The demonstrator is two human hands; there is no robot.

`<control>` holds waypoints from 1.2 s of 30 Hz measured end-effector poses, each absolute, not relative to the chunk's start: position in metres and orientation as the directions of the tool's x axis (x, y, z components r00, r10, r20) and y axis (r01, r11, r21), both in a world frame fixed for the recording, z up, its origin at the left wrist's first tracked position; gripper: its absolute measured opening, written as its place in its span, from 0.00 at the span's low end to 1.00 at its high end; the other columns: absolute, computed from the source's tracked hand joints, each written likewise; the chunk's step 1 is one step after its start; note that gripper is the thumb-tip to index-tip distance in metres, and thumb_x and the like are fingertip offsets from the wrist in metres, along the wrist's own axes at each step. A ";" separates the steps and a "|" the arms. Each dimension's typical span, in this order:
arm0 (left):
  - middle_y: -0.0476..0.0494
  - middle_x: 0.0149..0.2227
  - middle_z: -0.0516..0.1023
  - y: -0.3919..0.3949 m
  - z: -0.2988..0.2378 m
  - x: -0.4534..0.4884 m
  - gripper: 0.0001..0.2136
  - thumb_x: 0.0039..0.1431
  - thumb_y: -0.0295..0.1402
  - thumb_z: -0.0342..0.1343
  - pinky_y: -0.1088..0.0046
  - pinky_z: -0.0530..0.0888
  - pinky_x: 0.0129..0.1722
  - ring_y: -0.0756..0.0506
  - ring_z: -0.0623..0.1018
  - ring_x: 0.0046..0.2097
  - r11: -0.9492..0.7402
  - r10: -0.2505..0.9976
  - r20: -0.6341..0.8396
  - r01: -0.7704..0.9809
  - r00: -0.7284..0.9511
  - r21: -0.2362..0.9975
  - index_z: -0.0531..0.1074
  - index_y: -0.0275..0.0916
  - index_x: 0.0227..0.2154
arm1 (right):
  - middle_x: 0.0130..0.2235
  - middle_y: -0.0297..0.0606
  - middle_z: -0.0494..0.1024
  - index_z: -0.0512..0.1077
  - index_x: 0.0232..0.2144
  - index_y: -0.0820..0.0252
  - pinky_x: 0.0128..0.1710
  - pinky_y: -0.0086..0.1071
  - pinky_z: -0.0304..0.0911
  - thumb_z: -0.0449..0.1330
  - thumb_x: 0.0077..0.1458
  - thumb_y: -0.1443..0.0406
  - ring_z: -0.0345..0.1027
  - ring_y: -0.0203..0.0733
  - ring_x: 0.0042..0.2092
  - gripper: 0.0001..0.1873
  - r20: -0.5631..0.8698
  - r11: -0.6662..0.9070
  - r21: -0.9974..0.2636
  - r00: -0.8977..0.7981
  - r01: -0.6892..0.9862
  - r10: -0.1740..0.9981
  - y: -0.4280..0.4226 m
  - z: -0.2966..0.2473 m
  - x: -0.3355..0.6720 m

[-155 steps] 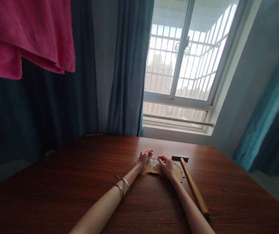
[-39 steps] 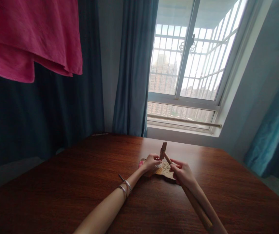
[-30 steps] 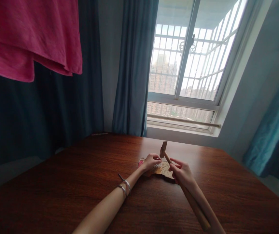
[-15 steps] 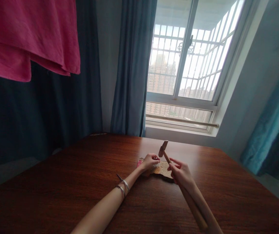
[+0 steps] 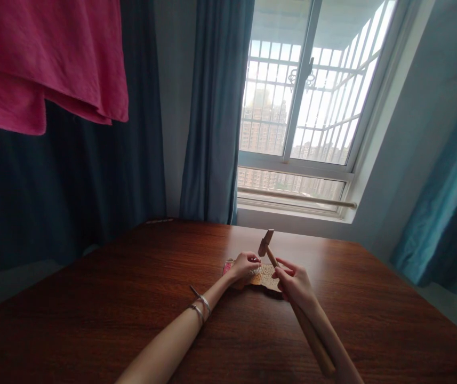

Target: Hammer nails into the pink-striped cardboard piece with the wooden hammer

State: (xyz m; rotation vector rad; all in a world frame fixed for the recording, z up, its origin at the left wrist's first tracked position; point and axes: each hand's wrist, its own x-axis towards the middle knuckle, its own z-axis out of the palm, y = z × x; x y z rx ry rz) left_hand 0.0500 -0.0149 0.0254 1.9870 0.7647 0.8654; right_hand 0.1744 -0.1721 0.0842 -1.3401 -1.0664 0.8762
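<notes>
A hammer [image 5: 308, 330] with a wooden handle is in my right hand [image 5: 295, 281], its fingers wrapped round the upper part of the handle. The hammer's head stands raised a little above a small board [image 5: 270, 276] that lies on the table. This board is dotted with many small marks or holes, pinkish at its left end and pale yellow-brown toward the right, with a wavy near edge. Over the board's left part, my left hand [image 5: 245, 265] has its fingertips pinched together. Whatever sits between those fingertips is too small to make out.
The brown wooden table [image 5: 132, 309] spreads out around the board. Behind it are a barred window [image 5: 296, 106] and a blue curtain [image 5: 212, 117]. A pink cloth [image 5: 72, 64] hangs at the upper left, and another curtain [image 5: 440, 186] is at the right.
The whole view has shifted very slightly. The hammer and both hands keep nearly the same pose over the board.
</notes>
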 end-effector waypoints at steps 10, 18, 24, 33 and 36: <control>0.46 0.27 0.75 -0.016 0.026 0.051 0.09 0.45 0.34 0.57 0.76 0.67 0.32 0.48 0.73 0.32 -0.478 0.770 0.282 0.225 0.572 0.849 0.75 0.32 0.26 | 0.25 0.35 0.73 0.67 0.49 0.65 0.08 0.22 0.52 0.59 0.44 0.55 0.56 0.28 0.15 0.31 0.126 0.095 -0.989 0.317 0.110 0.940 -0.172 0.084 0.173; 0.46 0.27 0.75 -0.013 0.022 0.052 0.10 0.44 0.35 0.57 0.77 0.66 0.30 0.48 0.73 0.32 -0.456 0.792 0.255 0.261 0.554 0.851 0.74 0.32 0.26 | 0.25 0.36 0.75 0.67 0.49 0.67 0.08 0.23 0.53 0.59 0.45 0.54 0.57 0.29 0.15 0.31 0.145 0.104 -0.983 0.291 0.154 0.946 -0.171 0.081 0.174; 0.47 0.26 0.74 -0.014 0.022 0.051 0.10 0.46 0.35 0.56 0.77 0.65 0.29 0.48 0.72 0.31 -0.477 0.775 0.279 0.235 0.568 0.847 0.74 0.32 0.27 | 0.24 0.36 0.75 0.68 0.48 0.67 0.09 0.23 0.54 0.59 0.45 0.55 0.58 0.29 0.15 0.30 0.131 0.079 -0.979 0.285 0.186 0.950 -0.173 0.083 0.174; 0.46 0.27 0.75 -0.010 0.019 0.051 0.10 0.45 0.35 0.57 0.76 0.67 0.31 0.48 0.73 0.32 -0.486 0.770 0.283 0.238 0.572 0.841 0.75 0.33 0.27 | 0.24 0.35 0.74 0.67 0.48 0.67 0.08 0.23 0.53 0.60 0.43 0.56 0.57 0.29 0.14 0.31 0.074 0.048 -0.995 0.299 0.093 0.952 -0.171 0.084 0.177; 0.46 0.28 0.76 -0.008 0.016 0.052 0.10 0.45 0.35 0.57 0.76 0.68 0.33 0.47 0.74 0.34 -0.471 0.772 0.273 0.227 0.574 0.853 0.75 0.34 0.28 | 0.25 0.37 0.75 0.66 0.49 0.67 0.08 0.23 0.54 0.61 0.43 0.57 0.58 0.30 0.15 0.32 0.066 0.038 -0.995 0.337 0.087 0.939 -0.169 0.084 0.186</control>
